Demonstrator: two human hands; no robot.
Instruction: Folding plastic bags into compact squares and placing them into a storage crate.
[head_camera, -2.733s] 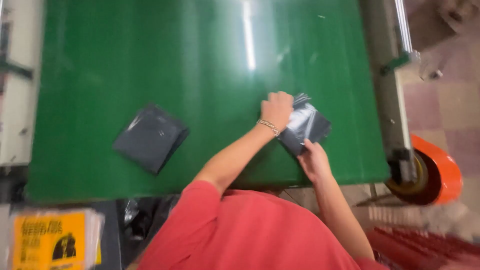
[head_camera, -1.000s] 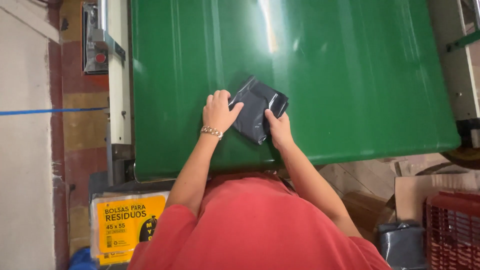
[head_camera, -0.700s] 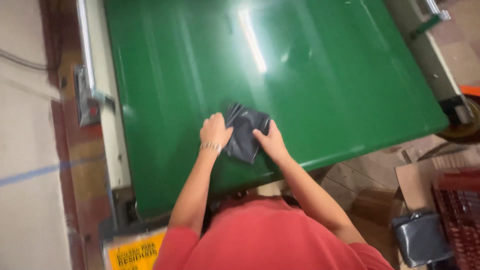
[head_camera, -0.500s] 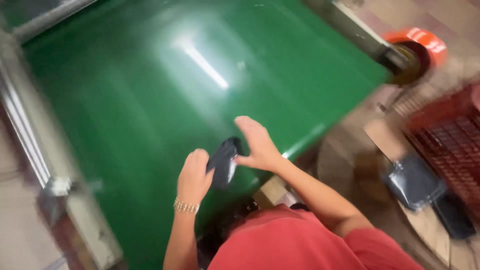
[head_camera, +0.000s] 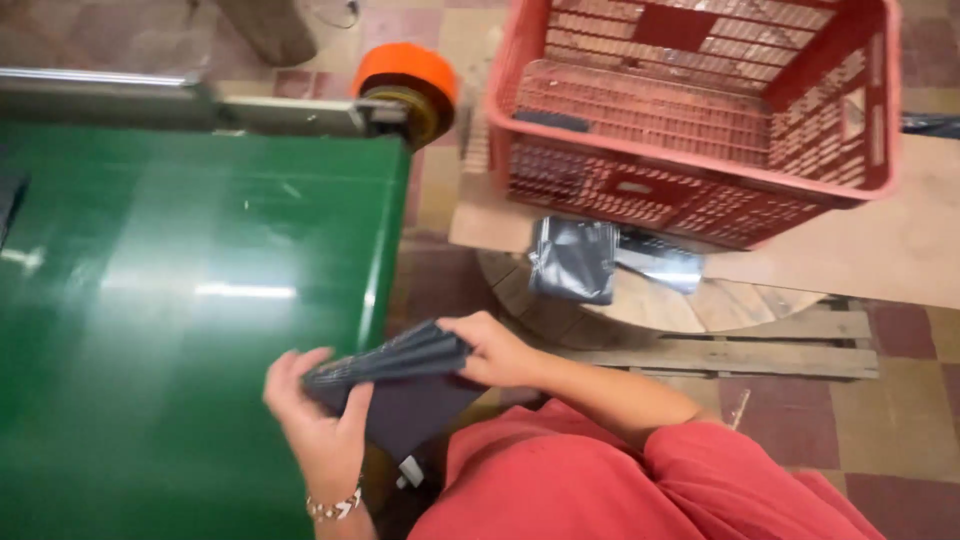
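Both hands, left (head_camera: 318, 425) and right (head_camera: 492, 350), grip my folded dark plastic bags (head_camera: 400, 385) beside the green table (head_camera: 180, 300).

Green belt (head_camera: 150, 300), orange roller (head_camera: 405, 85), red crate (head_camera: 700, 110), dark bags beneath (head_camera: 575, 260)

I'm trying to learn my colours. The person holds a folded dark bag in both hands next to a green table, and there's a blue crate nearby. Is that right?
Almost. The crate is red, not blue, as the head view shows. The rest holds: the left hand and right hand both hold the folded dark bag beside the green table.
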